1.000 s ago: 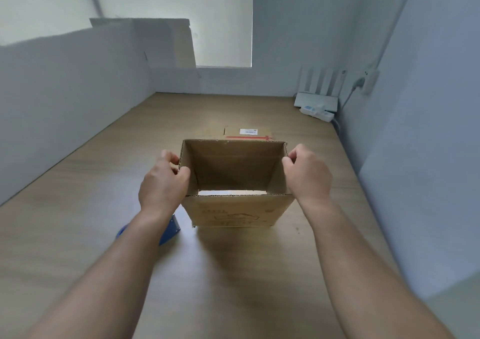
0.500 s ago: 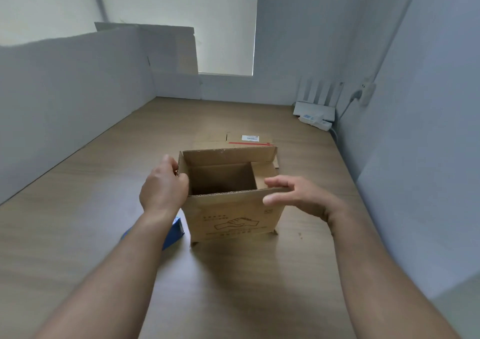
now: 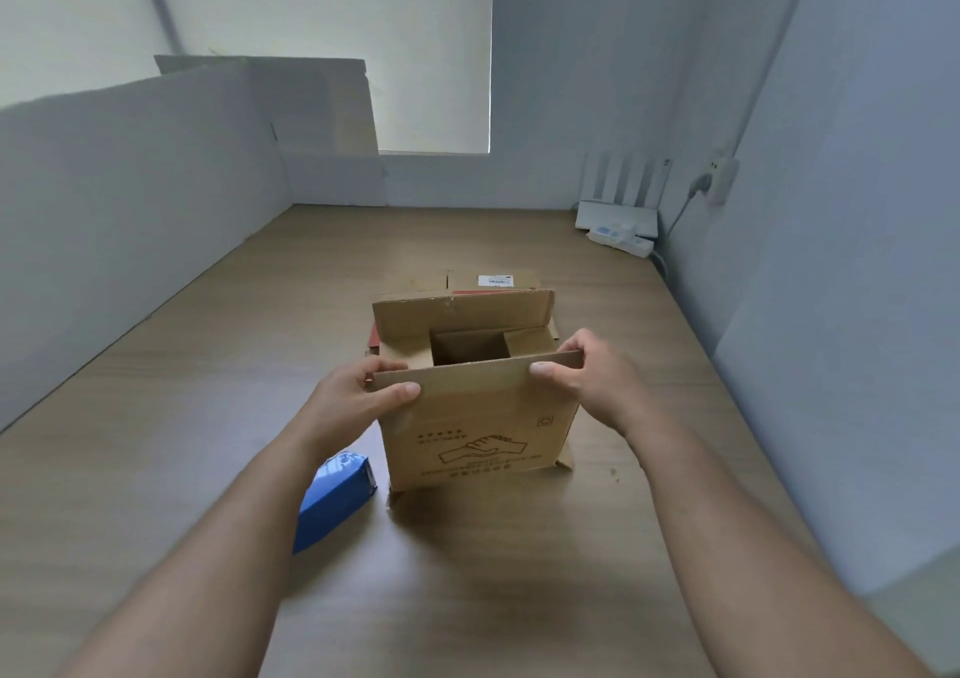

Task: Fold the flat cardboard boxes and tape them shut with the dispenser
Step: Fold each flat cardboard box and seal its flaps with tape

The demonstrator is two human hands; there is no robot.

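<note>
We have the cardboard box (image 3: 478, 417) standing upright on the table (image 3: 208, 417), right in front of us and roughly in the middle of the wood, with its open mouth facing up. Its long axis runs across us from left to right, and the printed face with the hand drawing points back at us.

Our left hand (image 3: 358, 402) and right hand (image 3: 587, 381) each pinch a top corner of the near flap (image 3: 478, 371), thumb on the outer face and fingers curled over the edge behind it. We judge this grip is there to tip that flap forward over the opening, with one hand at each end so it hinges evenly rather than twisting.

The two short side flaps already lie turned in, leaving a dark square gap between them. The far flap (image 3: 462, 314) leans in over them. Small flap corners poke out under the box's bottom edge, and we cannot tell whether the base is taped.

The blue tape dispenser (image 3: 337, 495) lies just beside the box on our left, partly under our forearm, handy for the seam. More flat boxes (image 3: 498, 282) wait just behind the box
</note>
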